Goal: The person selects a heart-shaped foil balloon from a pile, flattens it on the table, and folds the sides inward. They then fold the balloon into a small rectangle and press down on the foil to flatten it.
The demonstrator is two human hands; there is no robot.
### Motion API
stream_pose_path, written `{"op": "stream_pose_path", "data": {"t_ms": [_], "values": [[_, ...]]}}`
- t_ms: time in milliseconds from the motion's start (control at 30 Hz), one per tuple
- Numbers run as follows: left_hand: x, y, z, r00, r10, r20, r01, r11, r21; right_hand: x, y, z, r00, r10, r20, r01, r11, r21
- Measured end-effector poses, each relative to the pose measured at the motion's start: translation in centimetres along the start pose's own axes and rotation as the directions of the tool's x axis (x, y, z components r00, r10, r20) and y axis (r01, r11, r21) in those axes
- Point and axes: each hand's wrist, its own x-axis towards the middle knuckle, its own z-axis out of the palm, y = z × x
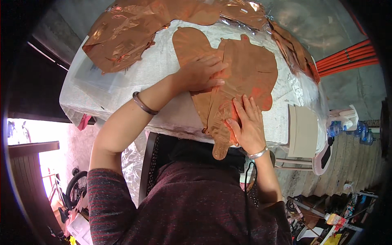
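Observation:
Flat, uninflated copper-coloured foil balloons (249, 61) lie overlapping on the white-covered table (122, 98) in front of me. One has rounded lobes and small tabs along its edge, and its narrow lower end hangs past the table's near edge. My left hand (202, 73) rests on the foil's left side, palm down, fingers stretched to the right. Lower and to the right, my right hand (249, 126) lies on the same foil with its fingers spread and pointing away from me. Neither hand grips anything. The foil under both palms is hidden.
More crumpled copper foil (122, 36) is heaped along the table's far side and far left, with another pile (292, 47) at far right. A clear plastic sheet (96, 75) lies at left. Beige card (303, 130) sits at the right edge. Orange pipes (347, 59) run along the wall.

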Motion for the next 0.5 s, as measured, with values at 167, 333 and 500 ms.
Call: {"op": "stream_pose_path", "data": {"t_ms": [167, 333, 500], "values": [[-0.41, -0.60, 0.98, 1.000, 0.025, -0.014, -0.025, 0.999, 0.032, -0.12, -0.06, 0.05, 1.000, 0.018, -0.005, -0.018, 0.999, 0.026], [-0.33, -0.27, 0.48, 0.999, -0.029, 0.044, 0.028, 0.999, 0.032, 0.12, 0.12, 0.07, 0.999, 0.030, -0.023, -0.029, 0.998, 0.049], [-0.06, -0.42, 0.46, 0.998, -0.023, 0.066, 0.023, 1.000, 0.005, 0.54, 0.15, 0.12, 1.000, 0.009, -0.015, -0.009, 0.999, 0.049]]}}
